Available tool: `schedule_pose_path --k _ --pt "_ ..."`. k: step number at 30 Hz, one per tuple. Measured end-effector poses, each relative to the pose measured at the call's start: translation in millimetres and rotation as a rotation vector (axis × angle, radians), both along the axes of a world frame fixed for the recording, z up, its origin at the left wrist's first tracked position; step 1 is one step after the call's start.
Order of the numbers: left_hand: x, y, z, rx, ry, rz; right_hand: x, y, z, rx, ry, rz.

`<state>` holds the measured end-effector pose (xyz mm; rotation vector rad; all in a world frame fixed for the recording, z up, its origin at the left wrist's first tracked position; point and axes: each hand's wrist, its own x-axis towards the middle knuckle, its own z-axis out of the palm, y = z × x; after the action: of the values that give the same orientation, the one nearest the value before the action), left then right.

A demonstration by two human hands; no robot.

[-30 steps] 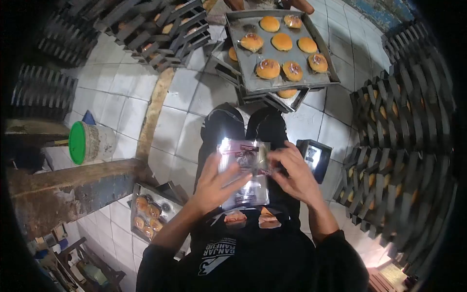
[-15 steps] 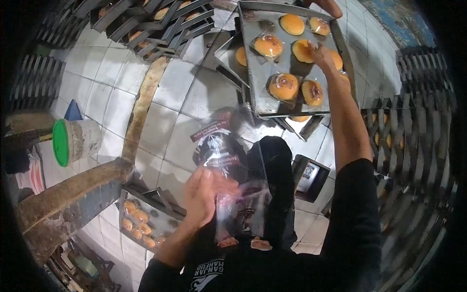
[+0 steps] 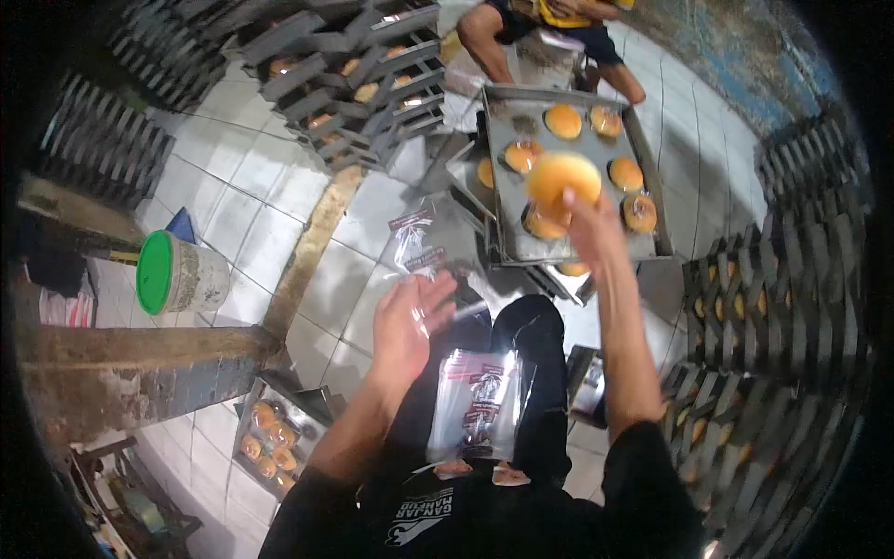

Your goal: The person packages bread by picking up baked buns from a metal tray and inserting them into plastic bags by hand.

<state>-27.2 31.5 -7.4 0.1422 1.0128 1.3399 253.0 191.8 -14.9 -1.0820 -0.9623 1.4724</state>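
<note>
My right hand [image 3: 598, 233] grips a round golden bun [image 3: 564, 179], raised above a metal tray [image 3: 596, 250]. Other buns lie on that tray, some bare like the bun [image 3: 563, 121] at its far side, others in printed clear wrap like the bun [image 3: 640, 212] at the right. In front of my lap, my left hand [image 3: 410, 321] holds a clear plastic bag [image 3: 414, 244] with dark red print, its fingers partly spread against the film. A stack of similar printed bags [image 3: 480, 401] rests on my lap.
Another person's leg [image 3: 484, 42] is behind the tray. Stacked trays of buns stand at the back [image 3: 363, 79] and right [image 3: 736, 289]. On the left are a green-lidded bucket [image 3: 200, 278], a worn ledge [image 3: 140, 368] and a low tray of wrapped buns [image 3: 270, 443].
My right hand has lifted the bun off the tray and drawn it toward me. My left hand has moved off the bag stack with one bag. The camera view has tilted up.
</note>
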Motion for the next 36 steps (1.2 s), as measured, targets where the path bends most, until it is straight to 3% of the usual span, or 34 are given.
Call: schedule_pose_path --k 2,3,4,6,8,11,12,15,17,19,20,22,23,26,27,30,31,33,35,36 --pt "-5.9 15.9 -14.5 0.011 -0.048 0.064 -41.2 -85.7 51.9 -0.040 0.053 0.060" --pt "-4.2 22.2 -21.3 0.000 -0.069 0.061 -58.5 -127.5 83.5 0.066 -0.251 0.100" --pt "-0.1 27.6 -27.8 -0.015 -0.093 0.053 -71.3 -161.5 73.4 0.091 -0.335 0.103" --pt "7.3 33.8 -48.8 0.014 -0.164 -0.036 -76.8 -187.7 52.5 0.884 -0.673 0.151" --pt "29.2 19.6 -0.4 -0.021 -0.136 -0.142 -67.9 -188.0 31.2 1.155 -0.919 0.091" --pt "37.5 5.1 4.9 0.013 -0.344 -0.236 -64.6 -197.1 36.5 1.067 -0.900 -0.103" --pt "38.3 -3.8 16.3 0.040 -0.323 -0.240 -68.4 -196.3 44.0 1.163 -0.927 -0.029" --pt "30.8 -33.3 37.8 0.074 -0.286 -0.200 -94.7 -214.2 62.2 1.015 -1.060 0.024" --pt "4.4 -32.0 22.8 0.226 -0.379 -0.266 -118.0 -224.8 55.0 0.911 -0.991 0.099" --pt "-29.7 -26.1 -23.2 0.411 -0.513 -0.383 -136.8 -231.1 20.9 0.951 -1.032 0.226" --pt "-21.2 -36.9 -9.9 0.323 -0.326 -0.274 -140.8 -228.8 10.7 0.971 -1.071 0.239" --pt "30.8 -71.7 21.6 0.146 0.033 -0.060 -138.6 -218.0 42.1 0.954 -1.167 0.190" --pt "44.7 -78.5 22.0 0.275 0.038 -0.063 -132.9 -210.9 43.0 0.954 -1.264 0.193" --pt "24.1 -60.1 33.4 0.323 -0.190 -0.031 -127.5 -205.6 55.8 0.947 -1.142 0.204" --pt "12.0 -42.8 24.3 0.517 -0.317 -0.120 -128.0 -199.3 54.0 0.958 -1.106 0.221" --pt "46.8 -27.2 8.7 0.331 -0.366 0.071 -123.9 -181.0 58.1 0.849 -1.204 0.290" --pt "52.8 -22.5 1.8 0.321 -0.265 0.166 -116.8 -174.6 47.2 1.029 -1.220 0.279" --pt "40.0 -26.2 11.4 0.448 -0.148 0.086 -104.5 -184.6 73.4 0.898 -1.030 0.382" --pt "25.4 -15.8 30.4 0.136 -0.362 0.069 -102.2 -194.7 85.2 0.855 -0.782 0.433" --pt "26.5 -14.0 26.0 0.168 -0.380 0.028 -106.1 -200.5 81.6 0.791 -0.745 0.448"
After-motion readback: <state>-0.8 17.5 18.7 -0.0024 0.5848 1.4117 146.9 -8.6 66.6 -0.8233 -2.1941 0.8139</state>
